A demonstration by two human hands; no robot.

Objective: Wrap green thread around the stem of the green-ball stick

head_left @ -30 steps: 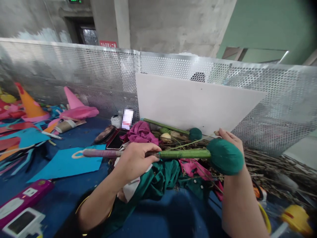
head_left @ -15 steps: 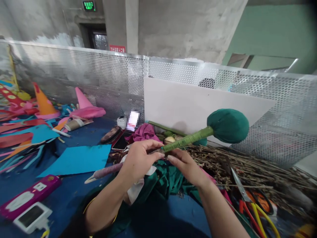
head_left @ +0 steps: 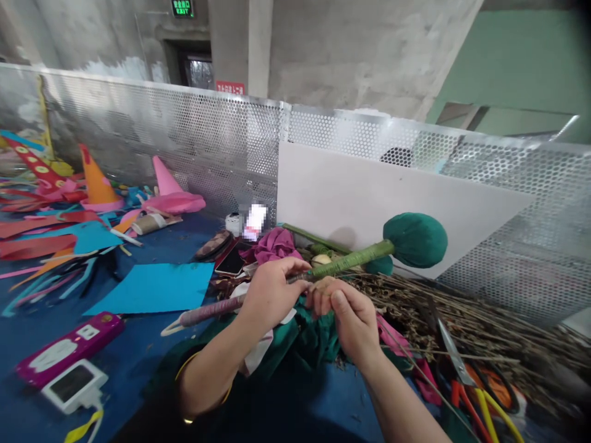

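A long stick [head_left: 348, 261] wrapped in green, with a round green cloth head [head_left: 415, 240], slants up to the right. Its lower end is wrapped in mauve and finishes in a pale loop [head_left: 170, 329]. My left hand [head_left: 272, 295] is closed around its middle, thumb and fingers pinching where the green wrap begins. Just below that spot, my right hand [head_left: 346, 311] is closed with curled fingers; what they pinch is too small to make out. A thin strand [head_left: 427, 381] runs at the lower right beside my right forearm. Dark green cloth [head_left: 318, 332] lies beneath both hands.
Dry stalks [head_left: 415, 307] lie at the right, with scissors [head_left: 452, 351] and red-and-yellow-handled pliers [head_left: 489, 406] nearer me. A blue sheet [head_left: 152, 288], a purple case [head_left: 71, 347] and a white device [head_left: 74, 386] are left. A white board [head_left: 369, 191] leans against the perforated metal screen [head_left: 221, 135].
My right hand has turned and its fingers have curled in, away from lying along the stick. The green head has shifted slightly left and down. My left hand keeps its grip.
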